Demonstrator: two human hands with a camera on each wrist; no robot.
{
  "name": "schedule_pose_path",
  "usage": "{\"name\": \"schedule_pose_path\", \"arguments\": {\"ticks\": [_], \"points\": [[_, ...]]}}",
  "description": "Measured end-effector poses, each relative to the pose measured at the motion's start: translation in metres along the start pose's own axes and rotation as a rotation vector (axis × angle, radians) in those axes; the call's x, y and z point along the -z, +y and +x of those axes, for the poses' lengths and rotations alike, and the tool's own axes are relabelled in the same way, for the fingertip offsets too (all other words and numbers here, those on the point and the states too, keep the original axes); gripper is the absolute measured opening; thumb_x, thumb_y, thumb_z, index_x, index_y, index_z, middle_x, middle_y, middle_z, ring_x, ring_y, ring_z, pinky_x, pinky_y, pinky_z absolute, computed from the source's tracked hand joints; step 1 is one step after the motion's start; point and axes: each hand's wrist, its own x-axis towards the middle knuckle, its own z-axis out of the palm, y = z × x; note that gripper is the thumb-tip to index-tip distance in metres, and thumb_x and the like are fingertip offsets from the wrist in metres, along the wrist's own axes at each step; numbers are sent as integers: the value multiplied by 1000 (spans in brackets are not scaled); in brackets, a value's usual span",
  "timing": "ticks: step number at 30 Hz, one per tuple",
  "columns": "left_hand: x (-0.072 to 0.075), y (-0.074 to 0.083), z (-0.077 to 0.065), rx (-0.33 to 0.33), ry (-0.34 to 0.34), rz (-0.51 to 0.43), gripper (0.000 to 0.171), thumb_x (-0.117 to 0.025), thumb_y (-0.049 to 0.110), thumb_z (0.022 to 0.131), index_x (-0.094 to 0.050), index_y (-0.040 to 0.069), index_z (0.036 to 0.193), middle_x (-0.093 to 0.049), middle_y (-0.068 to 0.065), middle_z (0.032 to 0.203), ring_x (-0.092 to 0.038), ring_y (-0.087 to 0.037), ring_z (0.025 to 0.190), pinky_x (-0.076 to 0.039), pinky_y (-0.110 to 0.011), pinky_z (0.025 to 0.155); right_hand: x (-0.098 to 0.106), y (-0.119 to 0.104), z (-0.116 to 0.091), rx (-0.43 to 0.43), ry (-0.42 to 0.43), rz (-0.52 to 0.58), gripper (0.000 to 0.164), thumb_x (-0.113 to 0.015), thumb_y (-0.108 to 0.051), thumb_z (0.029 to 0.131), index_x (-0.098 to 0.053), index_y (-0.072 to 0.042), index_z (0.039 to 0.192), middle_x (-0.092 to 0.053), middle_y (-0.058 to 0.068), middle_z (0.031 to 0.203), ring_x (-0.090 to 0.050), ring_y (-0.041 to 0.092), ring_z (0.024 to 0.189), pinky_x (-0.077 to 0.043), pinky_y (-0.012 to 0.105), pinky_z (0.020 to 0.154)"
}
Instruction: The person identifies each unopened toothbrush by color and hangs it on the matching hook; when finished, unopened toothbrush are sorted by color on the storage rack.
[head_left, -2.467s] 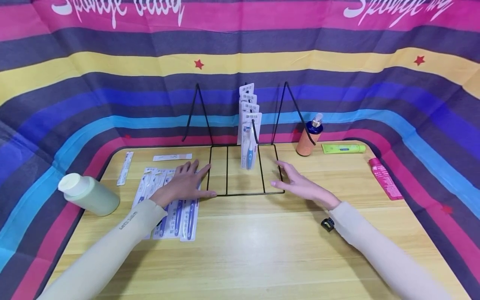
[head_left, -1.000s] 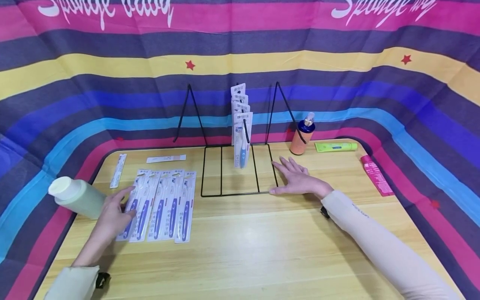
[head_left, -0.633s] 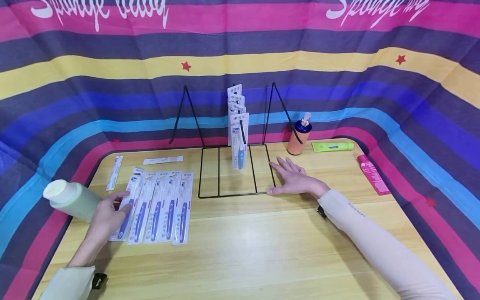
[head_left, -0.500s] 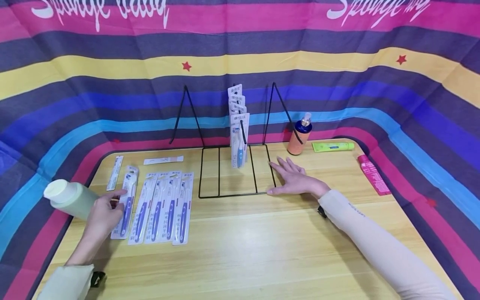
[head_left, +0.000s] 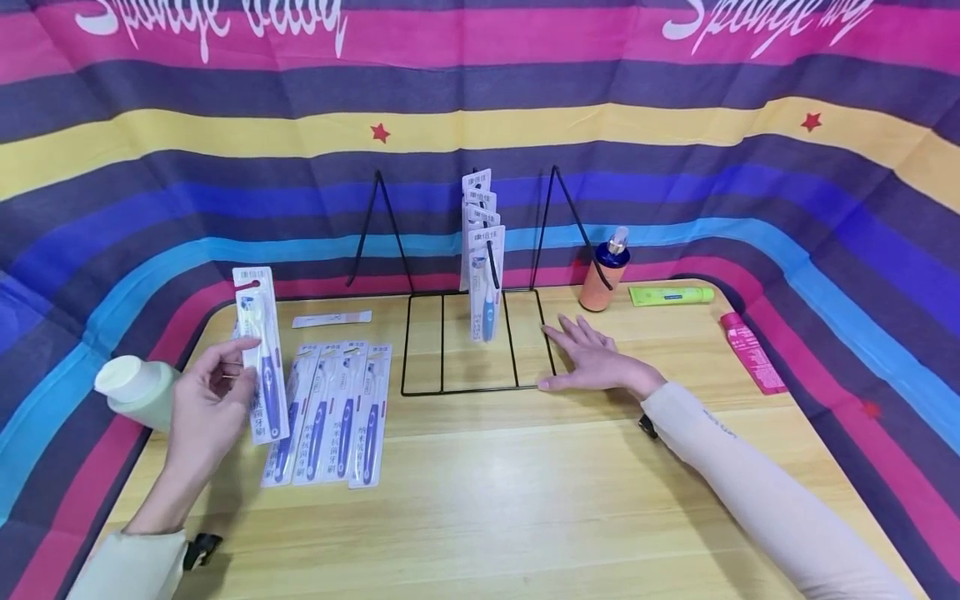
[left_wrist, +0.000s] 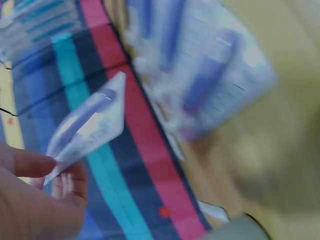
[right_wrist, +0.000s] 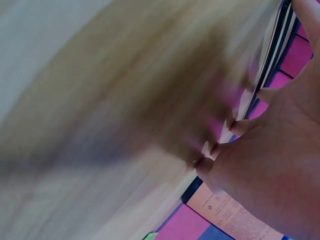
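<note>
My left hand [head_left: 202,408] pinches a carded purple toothbrush [head_left: 264,358] by its left edge, thumb in front. The card is upright and raised off the table, its hang hole at the top; the left wrist view shows the same toothbrush card [left_wrist: 92,117] from the side. Beside it, several more carded purple toothbrushes [head_left: 337,417] lie in a row. My right hand [head_left: 592,358] rests with spread fingers at the right side of a black wire rack [head_left: 442,342]. On the rack's middle hook hang several carded toothbrushes [head_left: 477,300], the front one blue.
A pale green bottle [head_left: 150,400] with a white cap lies behind my left hand. A thin white packet [head_left: 332,320] lies behind the row. At right are an orange spray bottle [head_left: 600,283], a green tube [head_left: 671,296] and a pink tube [head_left: 753,354]. Striped cloth surrounds the table.
My left hand has come off the rack, gone left to the row, taken the leftmost toothbrush card and lifted it upright. My right hand stays by the rack's right side.
</note>
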Motion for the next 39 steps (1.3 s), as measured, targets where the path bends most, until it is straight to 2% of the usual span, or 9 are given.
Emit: {"name": "schedule_pose_path", "arguments": {"ticks": [3, 5, 8, 12, 16, 21, 29, 35, 39], "points": [[-5, 21, -6, -42, 6, -169, 40, -62, -15, 100, -70, -3, 138, -65, -5, 96, -55, -15, 80, -46, -15, 68, 1, -3, -2, 8, 6, 4, 113, -73, -70, 95, -16, -17, 177, 4, 18, 181, 12, 46, 163, 0, 80, 121], [-8, 35, -12, -83, -22, -314, 40, -62, -18, 100, -68, -7, 138, -67, -7, 98, -58, -16, 81, -49, -16, 70, 2, -4, -3, 18, 10, 8, 113, -74, -68, 95, -16, -16, 177, 3, 21, 181, 12, 49, 163, 0, 81, 120], [-15, 52, -22, -190, -74, -539, 39, -59, -25, 97, -62, -17, 135, -69, -13, 103, -64, -17, 86, -55, -17, 76, -1, 0, -1, 16, 9, 5, 115, -72, -73, 93, -15, -19, 177, 4, 18, 182, 14, 46, 163, 0, 80, 121], [-27, 67, -34, -342, -125, -663, 36, -58, -28, 95, -60, -23, 131, -72, -16, 114, -69, -17, 93, -57, -20, 84, -3, 4, -1, 3, 10, -3, 116, -70, -77, 93, -14, -21, 177, 6, 15, 182, 15, 44, 164, 0, 78, 122], [-40, 75, -42, -432, -146, -709, 38, -55, -33, 91, -60, -25, 127, -71, -18, 120, -69, -20, 100, -58, -22, 88, -1, 1, -3, 15, 23, 12, 114, -73, -70, 94, -16, -17, 177, 4, 18, 182, 13, 47, 163, 0, 80, 121], [-51, 75, -46, -469, -158, -705, 37, -54, -34, 90, -60, -25, 126, -70, -19, 124, -67, -23, 106, -57, -23, 90, 0, -4, -5, 14, 18, 8, 111, -72, -68, 96, -16, -17, 177, 3, 18, 182, 13, 46, 163, 1, 79, 121], [-63, 66, -41, -462, -138, -626, 35, -56, -31, 92, -63, -22, 126, -71, -16, 124, -67, -23, 106, -57, -23, 93, 0, -3, -6, 5, 19, 3, 111, -72, -69, 96, -16, -19, 177, 4, 16, 182, 14, 44, 164, 0, 79, 122], [-72, 63, -34, -474, -115, -614, 33, -57, -28, 93, -65, -21, 125, -71, -17, 123, -67, -24, 107, -57, -23, 93, -1, -2, -6, 9, 24, 8, 112, -72, -71, 95, -15, -20, 177, 4, 15, 182, 14, 44, 164, 0, 79, 122], [-77, 61, -29, -444, -102, -563, 34, -58, -27, 94, -66, -18, 126, -71, -16, 122, -66, -23, 109, -56, -24, 94, -2, -1, -4, 6, 22, -1, 112, -72, -71, 95, -15, -20, 177, 4, 15, 182, 13, 44, 164, -1, 78, 122]]}}
